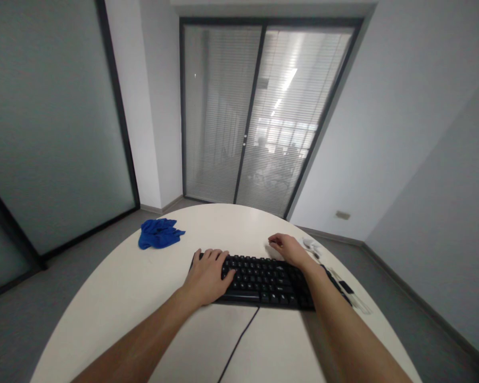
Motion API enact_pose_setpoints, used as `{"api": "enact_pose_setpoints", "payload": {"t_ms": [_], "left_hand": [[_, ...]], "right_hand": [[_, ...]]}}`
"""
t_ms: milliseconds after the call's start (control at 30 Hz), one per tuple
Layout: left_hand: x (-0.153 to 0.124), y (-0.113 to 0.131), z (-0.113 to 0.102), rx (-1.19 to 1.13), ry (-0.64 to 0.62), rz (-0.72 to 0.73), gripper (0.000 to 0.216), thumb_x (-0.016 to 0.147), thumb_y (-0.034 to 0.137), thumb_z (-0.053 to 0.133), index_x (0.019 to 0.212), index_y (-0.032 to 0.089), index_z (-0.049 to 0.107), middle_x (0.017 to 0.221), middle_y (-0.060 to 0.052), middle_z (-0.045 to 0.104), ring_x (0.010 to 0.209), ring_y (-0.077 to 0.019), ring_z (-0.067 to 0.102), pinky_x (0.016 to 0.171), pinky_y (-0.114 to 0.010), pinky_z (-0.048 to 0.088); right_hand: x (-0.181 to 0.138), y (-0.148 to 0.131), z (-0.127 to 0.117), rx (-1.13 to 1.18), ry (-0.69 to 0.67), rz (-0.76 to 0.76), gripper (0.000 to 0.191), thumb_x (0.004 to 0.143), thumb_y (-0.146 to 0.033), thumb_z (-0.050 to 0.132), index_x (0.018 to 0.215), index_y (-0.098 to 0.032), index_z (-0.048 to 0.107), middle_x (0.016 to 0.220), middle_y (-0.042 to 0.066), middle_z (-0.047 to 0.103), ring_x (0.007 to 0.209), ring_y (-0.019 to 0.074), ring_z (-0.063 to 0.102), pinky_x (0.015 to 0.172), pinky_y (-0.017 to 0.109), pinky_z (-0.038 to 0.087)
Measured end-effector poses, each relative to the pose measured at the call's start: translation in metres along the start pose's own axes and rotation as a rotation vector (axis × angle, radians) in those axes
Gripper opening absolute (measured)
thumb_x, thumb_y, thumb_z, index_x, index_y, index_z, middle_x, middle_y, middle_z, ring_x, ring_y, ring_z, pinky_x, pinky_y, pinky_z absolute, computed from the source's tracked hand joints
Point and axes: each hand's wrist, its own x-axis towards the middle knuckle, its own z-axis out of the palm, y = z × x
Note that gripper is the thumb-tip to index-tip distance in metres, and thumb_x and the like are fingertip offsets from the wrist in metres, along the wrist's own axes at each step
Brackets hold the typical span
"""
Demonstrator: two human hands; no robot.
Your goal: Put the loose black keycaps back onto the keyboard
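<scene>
A black keyboard [259,282] lies flat on the white round table [115,298]. My left hand [209,274] rests over the keyboard's left end, fingers spread, with the fingertips at its far edge and the thumb across the keys. Just beyond the far edge, toward the right, is my right hand [287,247], its fingers curled and pressed together above the tabletop. Whatever may be between those fingertips is too small to make out. My right forearm passes over the keyboard's right end and hides part of it.
A crumpled blue cloth [159,233] lies at the table's far left. Along the right edge are a crumpled whitish item [311,244], a small black object [346,287] and a thin black stick-like item [335,284]. A dark cable [239,340] runs from the keyboard toward me.
</scene>
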Motion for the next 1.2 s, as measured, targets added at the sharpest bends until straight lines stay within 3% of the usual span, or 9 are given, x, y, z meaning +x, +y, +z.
{"api": "enact_pose_setpoints", "payload": {"t_ms": [167, 467, 667, 1200], "left_hand": [[0.000, -0.001, 0.001, 0.011, 0.002, 0.003, 0.047, 0.096, 0.048, 0.044, 0.132, 0.022, 0.056, 0.134, -0.011, 0.061, 0.125, -0.0332, 0.052, 0.112, -0.060, 0.025], [0.000, 0.000, 0.001, 0.005, -0.002, 0.003, 0.045, 0.096, 0.047, 0.045, 0.132, 0.022, 0.056, 0.134, -0.011, 0.062, 0.127, -0.0320, 0.051, 0.113, -0.059, 0.024], [0.001, 0.000, 0.001, 0.006, -0.012, 0.003, 0.045, 0.095, 0.046, 0.046, 0.133, 0.023, 0.056, 0.136, -0.010, 0.061, 0.127, -0.0319, 0.051, 0.114, -0.059, 0.024], [0.001, 0.000, 0.000, 0.012, -0.024, -0.004, 0.045, 0.096, 0.047, 0.046, 0.133, 0.023, 0.055, 0.137, -0.010, 0.061, 0.128, -0.0317, 0.051, 0.114, -0.059, 0.024]], "right_hand": [[-0.032, 0.017, -0.004, 0.186, -0.017, -0.020, 0.028, 0.091, -0.029, 0.058, 0.112, -0.018, 0.072, 0.110, 0.009, 0.076, 0.095, 0.0217, 0.070, 0.091, 0.032, 0.051], [-0.061, 0.020, -0.002, 0.406, 0.017, -0.060, 0.037, 0.091, -0.041, 0.056, 0.115, -0.018, 0.071, 0.112, 0.008, 0.076, 0.105, 0.0253, 0.068, 0.099, 0.039, 0.048], [-0.062, 0.023, -0.004, 0.423, -0.042, -0.094, 0.037, 0.091, -0.043, 0.057, 0.114, -0.018, 0.072, 0.120, 0.008, 0.073, 0.115, 0.0252, 0.064, 0.107, 0.040, 0.043], [-0.058, 0.029, -0.003, 0.461, -0.076, -0.122, 0.035, 0.088, -0.044, 0.062, 0.107, -0.018, 0.076, 0.118, 0.008, 0.074, 0.114, 0.0240, 0.066, 0.107, 0.037, 0.044]]}}
